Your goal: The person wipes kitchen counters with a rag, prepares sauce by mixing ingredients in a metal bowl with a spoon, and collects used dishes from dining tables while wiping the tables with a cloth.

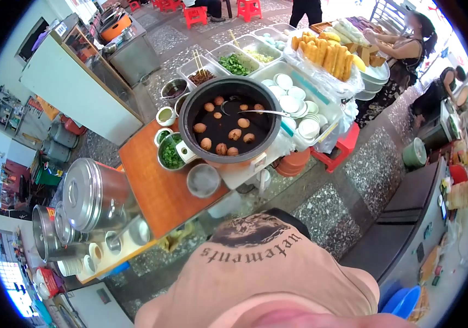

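Wearer is standing close up to the counter, printed top [255, 262] filling the lower view. Left hand and right hand: both are sitting out of my sight, so I can't tell how open they are or whether they're gripping anything.

Black pot [231, 83] is standing directly in front, nearest thing to the wearer along with the bowls. Brown eggs [221, 148] are showing through dark liquid inside it. Ladle [264, 112] is lying in the pot, scoop end among the eggs, handle running out over the right rim toward the white saucers [288, 103], which are sitting in loose stacks just right.

Fried dough sticks [327, 54] are lying heaped beyond those. Behind the pot, chopped greens [234, 64] are filling one tray; the dark food [201, 77] next to it is holding chopsticks upright.

Left side: herb bowl [171, 153] is standing beside the pot; cloudy plastic bowl [203, 180] is resting on the orange-brown tabletop [146, 180].

Co-worker [403, 52] is reaching over the far end.
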Tool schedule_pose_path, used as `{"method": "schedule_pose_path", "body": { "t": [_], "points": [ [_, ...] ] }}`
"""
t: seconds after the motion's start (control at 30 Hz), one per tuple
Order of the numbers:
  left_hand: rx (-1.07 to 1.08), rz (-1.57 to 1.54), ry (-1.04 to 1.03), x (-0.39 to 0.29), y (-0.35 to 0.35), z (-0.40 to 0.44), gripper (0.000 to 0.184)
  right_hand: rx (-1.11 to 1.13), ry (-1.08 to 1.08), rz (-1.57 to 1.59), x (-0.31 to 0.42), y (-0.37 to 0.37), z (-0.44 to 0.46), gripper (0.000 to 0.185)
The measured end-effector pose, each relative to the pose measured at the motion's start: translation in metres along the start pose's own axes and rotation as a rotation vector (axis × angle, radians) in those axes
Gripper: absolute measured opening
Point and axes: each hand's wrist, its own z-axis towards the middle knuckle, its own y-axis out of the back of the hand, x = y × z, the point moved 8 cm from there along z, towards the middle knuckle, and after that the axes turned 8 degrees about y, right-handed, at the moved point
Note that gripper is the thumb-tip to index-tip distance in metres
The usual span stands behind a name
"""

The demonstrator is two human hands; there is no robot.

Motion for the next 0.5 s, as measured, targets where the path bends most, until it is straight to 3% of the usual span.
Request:
{"method": "schedule_pose_path", "body": {
  "t": [0.33, 0.5],
  "points": [
    [-0.039, -0.05, -0.006, 0.009, 0.001, -0.015, 0.029, -0.034, 0.038, 0.023, 0.008, 0.009, 0.002, 0.023],
    [-0.079, -0.125, 0.16, 0.079, -0.013, -0.048, 0.029, -0.029, 0.226, 0.07, 0.072, 0.013, 0.014, 0.024]
  ]
}}
